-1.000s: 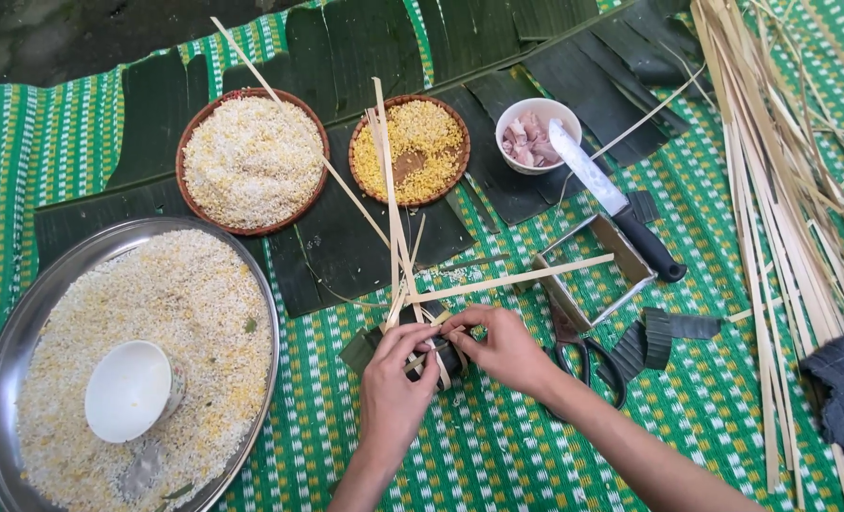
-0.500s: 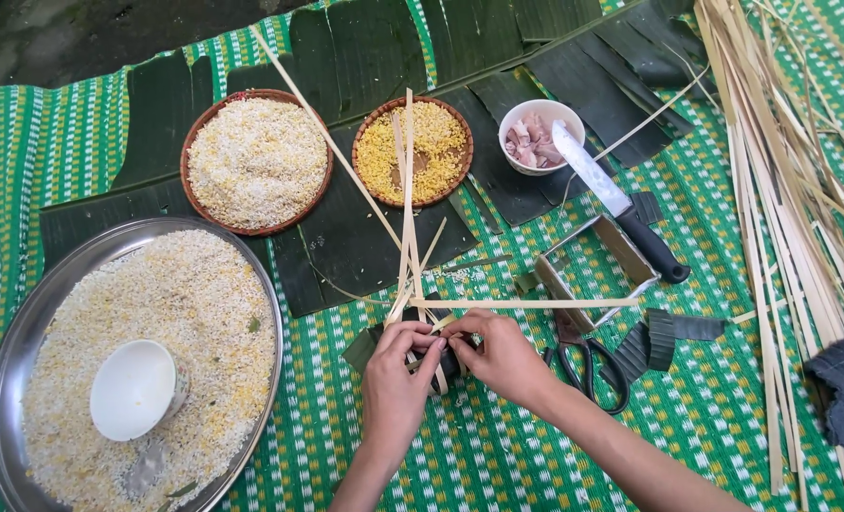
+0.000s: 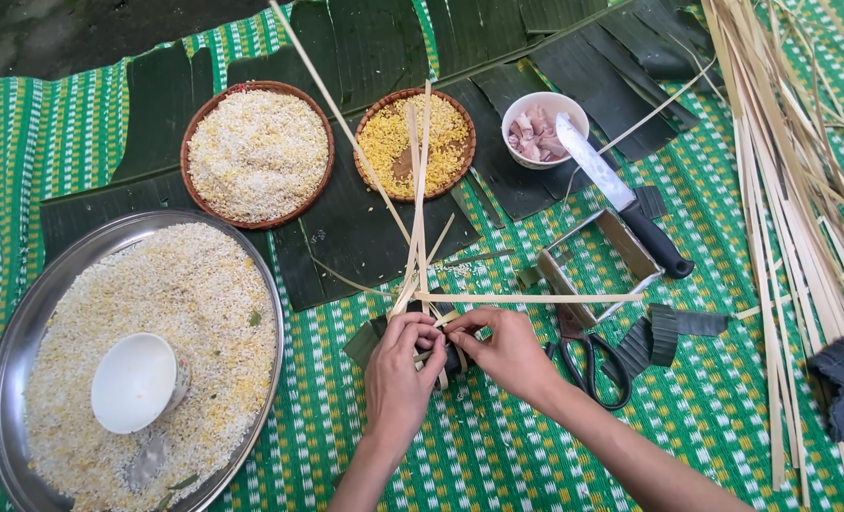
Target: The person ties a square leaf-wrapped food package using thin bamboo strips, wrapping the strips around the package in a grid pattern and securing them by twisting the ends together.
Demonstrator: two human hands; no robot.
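**Two hands tying a leaf-wrapped parcel with bamboo strips**

Seen from above, a green-and-white woven mat [image 3: 498,455] covers the ground; at its lower middle sits a small dark green leaf-wrapped parcel [image 3: 370,339], mostly hidden under the two hands; the left hand [image 3: 400,372] rests on top of it with fingers curled and pinched shut on pale bamboo strips [image 3: 420,237]; the right hand [image 3: 505,351] meets it from the right, fingertips pressed together on the same strips just where they cross over the parcel; several strip ends stand up and away from the hands, and one runs flat to the right.

To the left lies a large round metal tray [image 3: 24,313] heaped with rice, with a small white bowl [image 3: 135,382] resting in it; beyond the hands, on dark banana leaves [image 3: 365,228], stand a brown basket of rice [image 3: 257,154], a smaller brown basket of yellow beans [image 3: 414,142] and a white bowl of pale meat pieces [image 3: 541,128]; a knife [image 3: 621,199] with a black handle rests with its blade on that bowl's rim; a square metal frame [image 3: 597,270] lies near the right hand, and black-handled scissors [image 3: 593,360] just beside the wrist; a bundle of long bamboo strips [image 3: 792,190] lies along the right edge.
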